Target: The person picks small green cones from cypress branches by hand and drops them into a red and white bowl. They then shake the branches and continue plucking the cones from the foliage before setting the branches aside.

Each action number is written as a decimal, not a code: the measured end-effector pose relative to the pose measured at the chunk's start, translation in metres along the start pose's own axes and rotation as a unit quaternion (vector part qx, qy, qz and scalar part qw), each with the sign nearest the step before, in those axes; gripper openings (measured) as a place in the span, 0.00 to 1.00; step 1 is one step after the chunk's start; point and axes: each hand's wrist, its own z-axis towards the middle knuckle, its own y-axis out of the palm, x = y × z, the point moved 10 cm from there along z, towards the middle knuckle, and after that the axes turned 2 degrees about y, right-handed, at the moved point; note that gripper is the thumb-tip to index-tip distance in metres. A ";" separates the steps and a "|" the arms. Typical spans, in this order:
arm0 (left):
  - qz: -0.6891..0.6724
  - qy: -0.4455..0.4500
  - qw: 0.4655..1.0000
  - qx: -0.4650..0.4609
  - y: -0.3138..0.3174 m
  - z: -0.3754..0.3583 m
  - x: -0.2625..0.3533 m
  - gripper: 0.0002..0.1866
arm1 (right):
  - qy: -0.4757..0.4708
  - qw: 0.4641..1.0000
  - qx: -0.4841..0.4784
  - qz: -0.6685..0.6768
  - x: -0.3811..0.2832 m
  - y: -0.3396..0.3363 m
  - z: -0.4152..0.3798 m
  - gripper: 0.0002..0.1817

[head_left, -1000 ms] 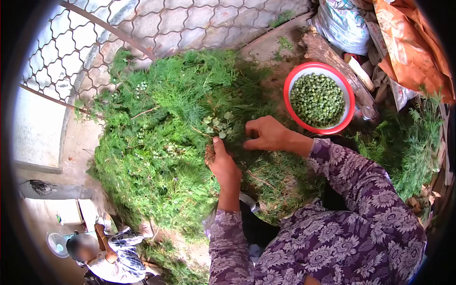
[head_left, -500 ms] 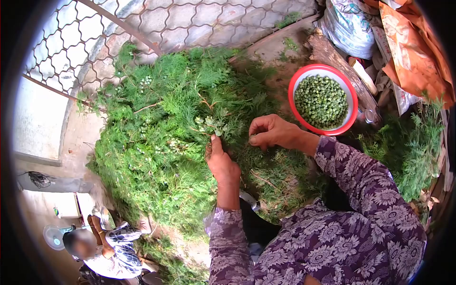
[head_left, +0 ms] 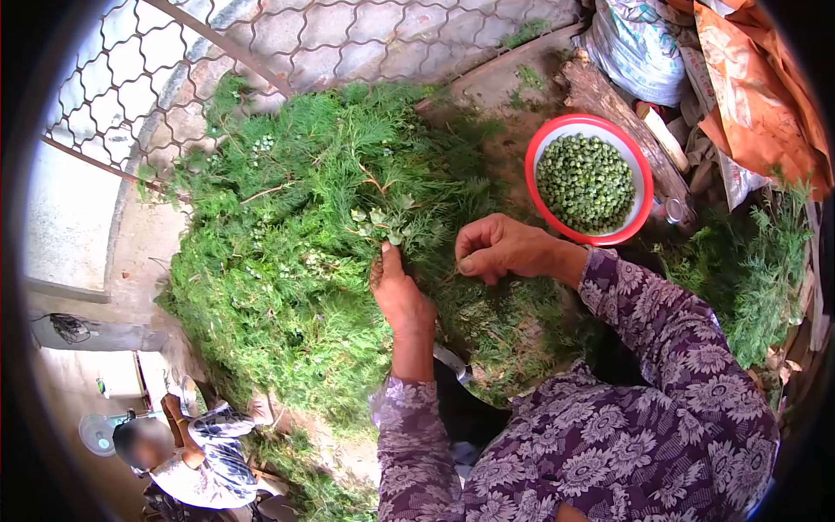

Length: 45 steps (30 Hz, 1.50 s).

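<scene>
My left hand [head_left: 404, 296] pinches a green sprig [head_left: 379, 223] that bears several pale green cones, over a large heap of feathery green branches [head_left: 287, 261]. To its right, my right hand [head_left: 504, 250] is closed, thumb against curled fingers; whatever lies between the fingertips is too small to name. A gap separates my right hand from the sprig. Beyond my right hand, a red-rimmed white basin [head_left: 532, 178] holds many small green cones [head_left: 586, 184].
A wire mesh fence [head_left: 348, 39] runs behind the heap. Sacks, one white [head_left: 642, 52] and one orange [head_left: 757, 96], lie at upper right beside a log [head_left: 609, 100]. More branches [head_left: 765, 270] are at right. Another person [head_left: 200, 461] sits at lower left near a fan [head_left: 97, 433].
My left hand and the sprig have shifted slightly left. My right hand stays closed and has turned a little, with more of its lower fingers showing.
</scene>
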 end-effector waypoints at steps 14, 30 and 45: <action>0.007 0.000 1.000 0.012 -0.006 0.004 -0.006 0.09 | -0.054 0.998 -0.014 -0.037 -0.018 0.013 -0.009 0.07; 0.004 0.003 1.000 0.028 -0.029 0.024 0.010 0.11 | -0.194 0.923 0.293 0.156 -0.075 -0.144 -0.062 0.06; 0.033 0.045 0.998 -0.018 -0.014 0.011 0.014 0.09 | -0.176 0.832 0.384 -0.359 -0.087 -0.143 -0.065 0.26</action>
